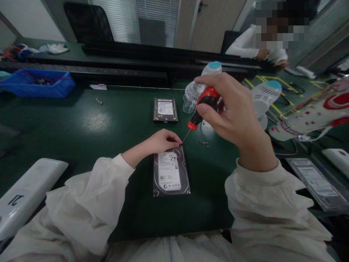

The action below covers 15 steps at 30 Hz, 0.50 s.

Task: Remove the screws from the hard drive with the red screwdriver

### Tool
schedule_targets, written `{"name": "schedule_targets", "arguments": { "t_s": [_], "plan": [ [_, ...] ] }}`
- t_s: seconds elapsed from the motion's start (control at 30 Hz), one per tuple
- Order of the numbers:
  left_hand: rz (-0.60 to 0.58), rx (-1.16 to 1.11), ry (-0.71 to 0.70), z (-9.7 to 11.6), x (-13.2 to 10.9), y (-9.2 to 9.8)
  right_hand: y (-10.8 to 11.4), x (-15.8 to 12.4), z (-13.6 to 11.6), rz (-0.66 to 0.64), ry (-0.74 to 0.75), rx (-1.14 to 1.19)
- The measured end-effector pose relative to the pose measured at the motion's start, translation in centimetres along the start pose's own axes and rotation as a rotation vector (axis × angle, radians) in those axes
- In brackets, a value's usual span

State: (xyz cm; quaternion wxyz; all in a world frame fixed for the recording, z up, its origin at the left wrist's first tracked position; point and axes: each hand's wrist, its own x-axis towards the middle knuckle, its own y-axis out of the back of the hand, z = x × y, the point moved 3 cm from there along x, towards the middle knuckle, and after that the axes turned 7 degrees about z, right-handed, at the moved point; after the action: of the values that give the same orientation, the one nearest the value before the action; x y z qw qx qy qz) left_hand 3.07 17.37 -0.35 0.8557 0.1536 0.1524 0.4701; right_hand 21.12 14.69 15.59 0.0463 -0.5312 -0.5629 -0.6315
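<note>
A hard drive with a white label lies flat on the green table in front of me. My right hand is wrapped round the handle of a red and black screwdriver, tilted with its thin shaft pointing down to the drive's far right corner. Resting over the drive's far edge, my left hand has its thumb and fingertips drawn together beside the screwdriver tip. Whatever is between those fingertips is too small to make out. Several small screws lie on the table right of the drive.
A second hard drive lies farther back. White fans stand behind my right hand, near a large printed bottle. At left are a blue bin and a white device. A person sits across the table.
</note>
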Motion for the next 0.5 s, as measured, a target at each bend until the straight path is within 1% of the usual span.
{"name": "schedule_targets", "arguments": {
  "t_s": [0.1,0.17,0.2,0.27,0.33,0.37,0.4,0.43,0.5],
  "plan": [
    [0.006,0.007,0.003,0.4,-0.2,0.2,0.1,-0.1,-0.1,-0.046,-0.016,0.159],
    [0.025,0.038,0.008,1.4,-0.7,0.6,0.0,-0.1,0.1,-0.027,-0.05,0.172],
    [0.056,0.098,0.007,2.2,-1.2,0.9,-0.1,-0.1,0.3,-0.01,-0.066,0.142],
    [0.151,0.313,-0.002,4.2,-2.6,1.4,-0.1,-0.1,0.5,0.018,-0.074,0.074],
    [0.225,0.613,0.01,6.5,-4.6,1.1,-0.2,-0.1,0.6,-0.001,-0.067,0.061],
    [0.251,0.761,0.0,7.7,-5.8,0.5,-0.2,-0.1,0.5,-0.024,-0.064,0.078],
    [0.249,0.86,-0.056,8.7,-7.1,-0.6,-0.2,-0.2,0.5,-0.048,-0.065,0.106],
    [0.238,0.907,-0.141,9.6,-8.4,-2.1,-0.2,-0.2,0.5,-0.068,-0.07,0.138],
    [0.168,0.901,-0.372,10.4,-10.9,-6.0,-0.1,-0.2,0.5,-0.076,-0.084,0.176]
  ]
}}
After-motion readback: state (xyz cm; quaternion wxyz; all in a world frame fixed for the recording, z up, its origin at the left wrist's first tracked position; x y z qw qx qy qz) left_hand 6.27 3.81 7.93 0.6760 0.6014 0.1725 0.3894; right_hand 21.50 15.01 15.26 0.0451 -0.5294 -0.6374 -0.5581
